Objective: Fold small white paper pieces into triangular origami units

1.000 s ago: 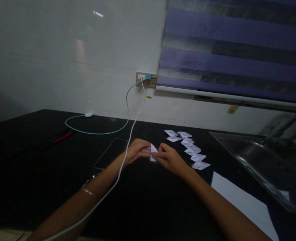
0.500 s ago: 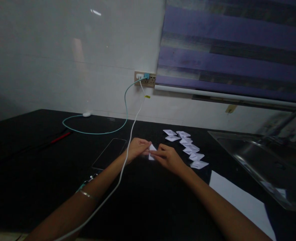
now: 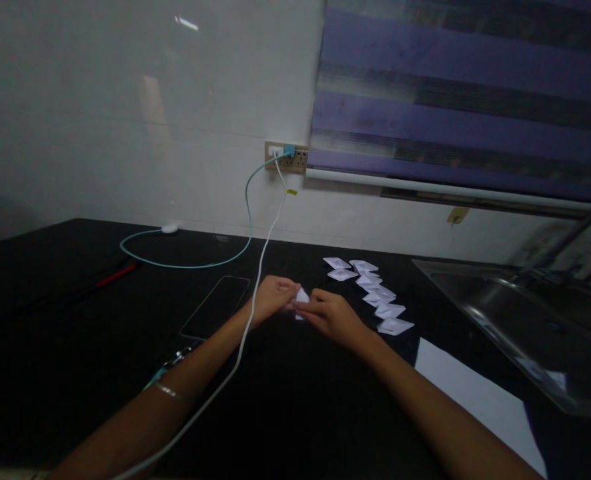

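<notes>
A small piece of folded white paper (image 3: 302, 295) is pinched between my two hands, low over the black counter. My left hand (image 3: 274, 295) grips its left side with thumb and fingers. From the right, my right hand (image 3: 331, 313) presses its fingertips on the middle of the paper and covers part of it. Just right of my hands, several pointed folded white paper pieces (image 3: 379, 293) lie overlapping in a slanting row. A flat sheet of white paper (image 3: 475, 400) lies beside my right forearm, which hides part of it.
A smartphone (image 3: 216, 307) lies left of my left hand. A white cable (image 3: 240, 347) runs from the wall socket (image 3: 286, 158) across my left forearm. A teal cable (image 3: 195, 267) loops on the black counter (image 3: 285, 407). At the right is a metal sink (image 3: 515, 313).
My right fingers have shifted slightly left and up over the paper, covering more of it. The left hand keeps its hold. The whole view has moved a little.
</notes>
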Available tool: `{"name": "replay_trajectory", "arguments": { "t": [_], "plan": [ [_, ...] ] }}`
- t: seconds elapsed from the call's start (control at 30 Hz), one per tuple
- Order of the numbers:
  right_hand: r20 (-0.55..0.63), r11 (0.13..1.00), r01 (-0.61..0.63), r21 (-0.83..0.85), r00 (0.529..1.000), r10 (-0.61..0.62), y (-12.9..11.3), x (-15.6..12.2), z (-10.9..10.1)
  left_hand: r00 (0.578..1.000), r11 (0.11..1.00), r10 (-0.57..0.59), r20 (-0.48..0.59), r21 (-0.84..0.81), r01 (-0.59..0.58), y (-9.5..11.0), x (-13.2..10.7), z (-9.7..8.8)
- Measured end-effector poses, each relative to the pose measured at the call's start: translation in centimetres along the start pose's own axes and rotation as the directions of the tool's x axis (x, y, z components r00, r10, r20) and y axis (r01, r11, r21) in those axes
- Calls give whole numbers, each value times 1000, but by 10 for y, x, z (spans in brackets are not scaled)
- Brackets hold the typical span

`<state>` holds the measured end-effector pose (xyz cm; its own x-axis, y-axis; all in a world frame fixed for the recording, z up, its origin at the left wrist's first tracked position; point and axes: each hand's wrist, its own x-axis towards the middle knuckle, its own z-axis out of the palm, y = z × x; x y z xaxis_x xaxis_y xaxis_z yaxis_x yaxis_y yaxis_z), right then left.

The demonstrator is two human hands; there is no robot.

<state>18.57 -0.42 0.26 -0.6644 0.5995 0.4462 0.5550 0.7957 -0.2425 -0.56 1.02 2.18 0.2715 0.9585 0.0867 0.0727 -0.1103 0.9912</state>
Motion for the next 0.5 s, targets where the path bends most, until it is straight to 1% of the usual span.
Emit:
{"name": "replay_trajectory", "arguments": {
  "t": [0.1,0.3,0.5],
  "plan": [
    [11,1000,10,9,1000,-10,0,0,-4,1000,1000,15,1,-11,-15,1,-1,-1],
    [24,999,19,30,1000,-20,3,0,-7,1000,1000,-4,22,-6,4,8,-4,0],
    [34,999,11,45,999,-13,2,0,-10,1000,1000,-6,-10,7,6,6,-2,0]
  ]
}}
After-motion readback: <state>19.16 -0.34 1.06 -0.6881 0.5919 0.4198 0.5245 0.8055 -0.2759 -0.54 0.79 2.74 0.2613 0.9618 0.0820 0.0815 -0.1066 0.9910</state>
